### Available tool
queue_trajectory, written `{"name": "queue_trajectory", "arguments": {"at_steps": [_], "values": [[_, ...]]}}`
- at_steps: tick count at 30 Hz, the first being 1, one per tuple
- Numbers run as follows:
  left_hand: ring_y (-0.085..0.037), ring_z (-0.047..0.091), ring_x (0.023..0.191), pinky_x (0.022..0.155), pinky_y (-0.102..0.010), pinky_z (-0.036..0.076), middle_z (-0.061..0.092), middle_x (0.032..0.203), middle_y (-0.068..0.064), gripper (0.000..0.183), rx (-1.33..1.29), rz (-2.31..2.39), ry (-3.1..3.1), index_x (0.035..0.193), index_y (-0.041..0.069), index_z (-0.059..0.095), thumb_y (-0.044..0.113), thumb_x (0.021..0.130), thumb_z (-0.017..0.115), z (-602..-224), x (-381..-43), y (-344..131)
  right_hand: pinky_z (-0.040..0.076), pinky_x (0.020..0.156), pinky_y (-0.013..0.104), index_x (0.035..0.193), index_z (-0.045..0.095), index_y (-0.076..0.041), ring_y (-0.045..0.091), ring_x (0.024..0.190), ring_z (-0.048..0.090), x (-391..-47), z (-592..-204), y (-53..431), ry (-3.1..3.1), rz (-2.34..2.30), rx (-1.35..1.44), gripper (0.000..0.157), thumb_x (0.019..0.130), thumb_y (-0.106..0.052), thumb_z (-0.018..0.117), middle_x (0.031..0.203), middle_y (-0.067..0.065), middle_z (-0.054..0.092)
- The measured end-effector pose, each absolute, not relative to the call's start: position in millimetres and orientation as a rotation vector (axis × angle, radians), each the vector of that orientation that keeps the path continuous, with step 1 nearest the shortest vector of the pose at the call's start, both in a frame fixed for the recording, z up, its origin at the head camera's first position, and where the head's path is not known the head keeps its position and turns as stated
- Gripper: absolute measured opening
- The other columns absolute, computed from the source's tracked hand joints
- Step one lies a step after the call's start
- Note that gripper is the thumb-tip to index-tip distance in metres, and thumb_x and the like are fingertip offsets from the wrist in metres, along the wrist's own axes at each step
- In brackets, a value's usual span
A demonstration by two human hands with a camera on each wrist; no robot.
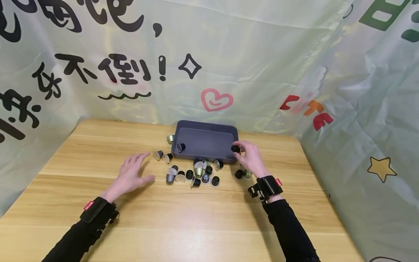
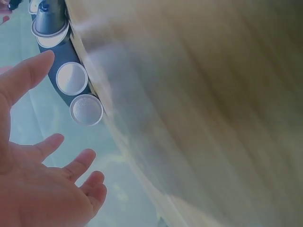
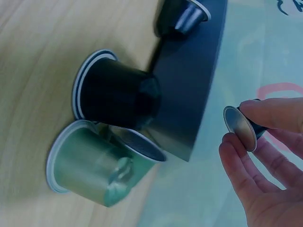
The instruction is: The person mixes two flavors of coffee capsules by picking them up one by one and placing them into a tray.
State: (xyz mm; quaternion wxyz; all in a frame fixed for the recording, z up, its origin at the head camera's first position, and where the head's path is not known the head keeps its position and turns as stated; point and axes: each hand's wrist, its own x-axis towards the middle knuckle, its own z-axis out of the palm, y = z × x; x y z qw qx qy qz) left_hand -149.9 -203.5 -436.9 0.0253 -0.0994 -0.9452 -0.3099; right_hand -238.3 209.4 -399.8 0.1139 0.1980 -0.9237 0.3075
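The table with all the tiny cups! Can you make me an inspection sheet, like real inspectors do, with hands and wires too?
Surface: light wooden table, grain showing, a soft glare towards the person.
Job's things: a dark tray at the back; many small capsules, mostly on the wood in front of it; one black capsule held up.
Clutter: nothing seen.
Grippers: left hand holds nothing, fingers spread; right hand pinches the black capsule near the tray's right side.
Cables: nothing seen.
Surroundings: pale cloth with printed writing and a pink heart.
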Motion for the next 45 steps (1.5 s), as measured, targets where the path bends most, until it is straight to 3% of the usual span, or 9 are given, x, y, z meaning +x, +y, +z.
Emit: {"name": "queue_trajectory", "arguments": {"at_steps": [8,19,27,34,40,45], "values": [[-0.059,0.023,0.141,0.113,-0.082,0.012,0.027,0.155,-0.038,0.086,-0.344,-0.959,-2.947,0.152,-0.001,0.031,0.027,0.085,0.077,-436,-149,-199,0.058,0.093,0.054,0.139,0.056,0.002,0.043,0.107,0.068,-235,-408,214,-2.73,1.04,0.492,0.05,0.09,0.002,0.067,0.137,0.028,0.06],[-0.05,0.046,0.126,0.11,-0.076,0.029,0.054,0.134,-0.03,0.061,-0.533,-0.949,-2.851,0.134,0.002,0.052,0.021,0.083,0.08,-435,-149,-190,0.058,0.085,0.057,0.127,0.063,0.003,0.042,0.103,0.066,-212,-417,243,-2.622,1.014,0.407,0.04,0.087,0.003,0.069,0.129,0.027,0.065],[-0.039,0.057,0.119,0.108,-0.07,0.039,0.061,0.129,-0.019,0.049,-0.678,-1.02,-2.841,0.125,0.006,0.059,0.017,0.082,0.08,-437,-149,-179,0.059,0.082,0.056,0.124,0.064,0.002,0.042,0.1,0.067,-211,-424,250,-2.633,0.998,0.406,0.039,0.086,0.002,0.072,0.126,0.027,0.066],[-0.042,0.054,0.13,0.111,-0.072,0.036,0.061,0.133,-0.014,0.046,-0.755,-1.102,-2.831,0.122,0.008,0.062,0.011,0.08,0.08,-436,-149,-171,0.059,0.081,0.056,0.123,0.065,0.002,0.042,0.1,0.067,-210,-427,251,-2.64,1.001,0.395,0.038,0.086,0.0,0.072,0.126,0.026,0.066],[-0.047,0.05,0.133,0.11,-0.074,0.034,0.059,0.137,-0.018,0.046,-0.789,-1.051,-2.841,0.122,0.01,0.063,0.009,0.08,0.08,-437,-148,-168,0.06,0.08,0.055,0.123,0.065,0.002,0.042,0.1,0.067,-209,-429,250,-2.635,1.01,0.397,0.038,0.086,0.001,0.073,0.125,0.027,0.067],[-0.043,0.056,0.127,0.108,-0.069,0.041,0.061,0.132,-0.018,0.045,-0.854,-0.955,-2.825,0.122,0.011,0.066,0.01,0.08,0.081,-437,-149,-167,0.061,0.079,0.054,0.123,0.065,0.002,0.041,0.1,0.067,-208,-429,250,-2.638,1.014,0.392,0.037,0.086,0.001,0.073,0.124,0.027,0.067]]}}
